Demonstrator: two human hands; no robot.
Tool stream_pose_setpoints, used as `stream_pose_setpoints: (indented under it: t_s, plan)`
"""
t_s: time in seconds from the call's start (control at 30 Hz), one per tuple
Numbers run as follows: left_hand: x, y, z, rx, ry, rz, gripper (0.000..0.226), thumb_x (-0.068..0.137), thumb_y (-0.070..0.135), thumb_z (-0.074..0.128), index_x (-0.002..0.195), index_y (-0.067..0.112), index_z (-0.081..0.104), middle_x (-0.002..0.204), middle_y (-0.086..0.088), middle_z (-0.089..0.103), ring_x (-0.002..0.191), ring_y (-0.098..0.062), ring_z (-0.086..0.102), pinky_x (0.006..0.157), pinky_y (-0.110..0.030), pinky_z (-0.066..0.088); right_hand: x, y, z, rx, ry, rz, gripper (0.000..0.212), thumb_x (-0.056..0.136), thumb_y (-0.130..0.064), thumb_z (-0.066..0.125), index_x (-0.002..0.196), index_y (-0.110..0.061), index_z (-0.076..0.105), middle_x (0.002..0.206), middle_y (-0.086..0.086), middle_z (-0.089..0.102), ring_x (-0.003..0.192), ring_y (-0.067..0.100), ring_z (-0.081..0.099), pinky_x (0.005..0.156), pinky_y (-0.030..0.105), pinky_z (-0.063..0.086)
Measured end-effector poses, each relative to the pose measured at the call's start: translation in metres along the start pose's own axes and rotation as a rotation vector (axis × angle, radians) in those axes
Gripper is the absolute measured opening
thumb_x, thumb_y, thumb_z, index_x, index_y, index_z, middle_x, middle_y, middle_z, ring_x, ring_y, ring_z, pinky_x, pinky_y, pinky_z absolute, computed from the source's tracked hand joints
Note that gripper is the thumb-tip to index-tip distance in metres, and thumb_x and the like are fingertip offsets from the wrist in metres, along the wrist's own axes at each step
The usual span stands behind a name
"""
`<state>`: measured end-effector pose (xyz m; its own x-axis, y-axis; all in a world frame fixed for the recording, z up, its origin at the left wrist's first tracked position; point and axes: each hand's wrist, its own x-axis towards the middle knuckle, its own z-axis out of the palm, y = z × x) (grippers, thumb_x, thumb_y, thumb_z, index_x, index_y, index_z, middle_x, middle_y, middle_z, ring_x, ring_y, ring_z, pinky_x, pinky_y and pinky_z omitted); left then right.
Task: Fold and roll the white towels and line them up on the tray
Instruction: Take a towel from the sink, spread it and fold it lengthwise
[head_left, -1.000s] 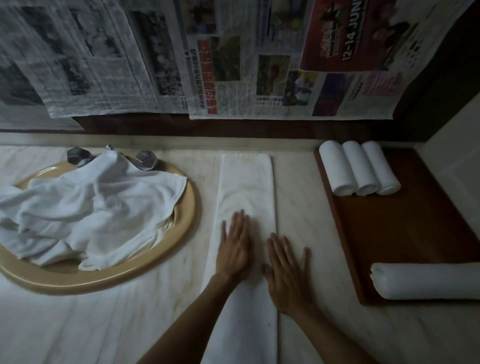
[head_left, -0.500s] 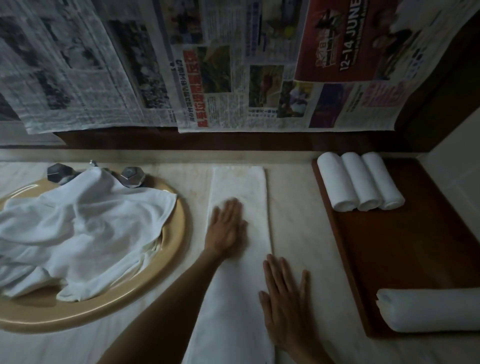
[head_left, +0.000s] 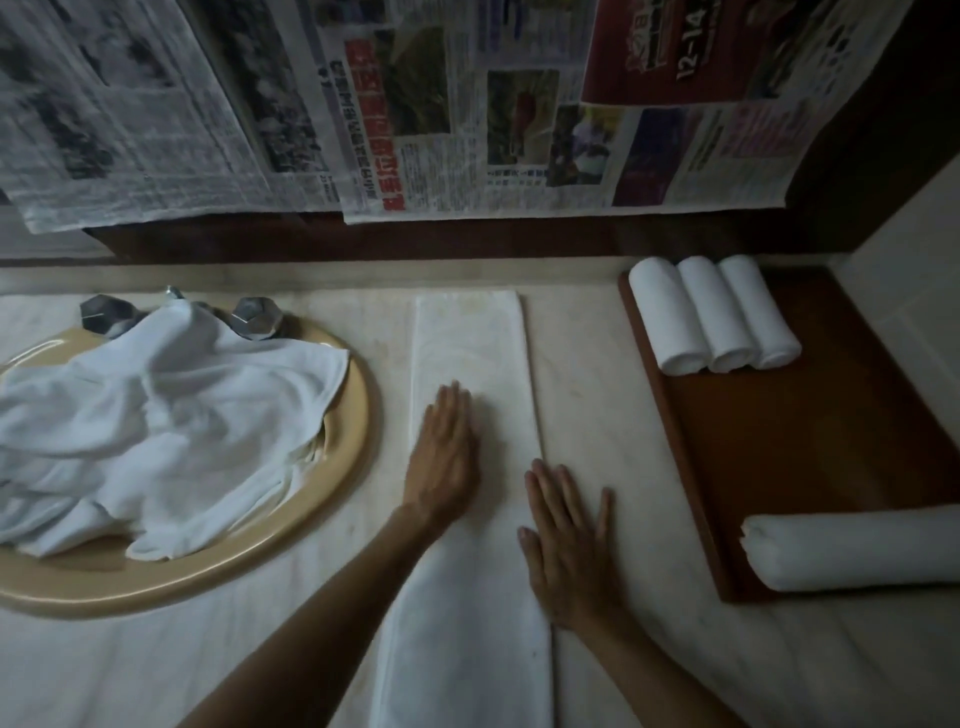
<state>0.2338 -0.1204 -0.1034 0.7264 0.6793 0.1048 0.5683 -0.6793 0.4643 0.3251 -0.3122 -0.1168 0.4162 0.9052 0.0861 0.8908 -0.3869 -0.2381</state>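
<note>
A white towel folded into a long narrow strip (head_left: 470, 343) lies on the marble counter, running away from me. My left hand (head_left: 444, 457) presses flat on its middle, fingers straight. Flat on the strip's right edge, nearer to me, lies my right hand (head_left: 566, 545), partly on the counter. A brown wooden tray (head_left: 810, 457) sits at the right. Three rolled white towels (head_left: 714, 317) lie side by side at its far end. A larger rolled towel (head_left: 857, 553) lies across its near end.
A heap of loose white towels (head_left: 156, 415) fills the beige sink (head_left: 332, 514) at the left, with two chrome tap handles (head_left: 257, 317) behind it. Newspaper sheets (head_left: 363, 114) hang over the wall behind the counter. A white wall (head_left: 919, 291) bounds the right side.
My left hand has slid forward along the strip, away from me. My right hand has stayed nearer to me at the strip's right edge. The view has shifted slightly.
</note>
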Motion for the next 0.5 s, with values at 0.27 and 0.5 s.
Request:
stream_pose_setpoints:
  t_s: [0.27,0.5]
  plan:
    - [-0.136,0.003,-0.008,-0.016,0.070,-0.246,0.062,0.103,0.034,0.017,0.151,-0.004,0.028,0.158,-0.016,0.015,0.148,-0.038,0.021,0.122,-0.047,0.012,0.001,-0.002,-0.002,-0.008,-0.066,0.052,0.063,0.101,-0.045,0.025,0.158,-0.018,0.024,0.166,-0.005,0.013,0.153,0.018,0.012,0.116,0.066,0.007]
    - [-0.196,-0.001,-0.016,0.008,0.026,-0.310,0.071,0.102,0.052,0.007,0.157,0.007,0.015,0.163,-0.009,0.004,0.152,-0.029,0.005,0.122,-0.051,0.006,-0.004,-0.014,-0.012,0.033,-0.054,0.206,0.063,0.098,-0.042,0.024,0.154,-0.013,0.034,0.163,0.001,0.026,0.149,0.023,0.027,0.111,0.073,0.013]
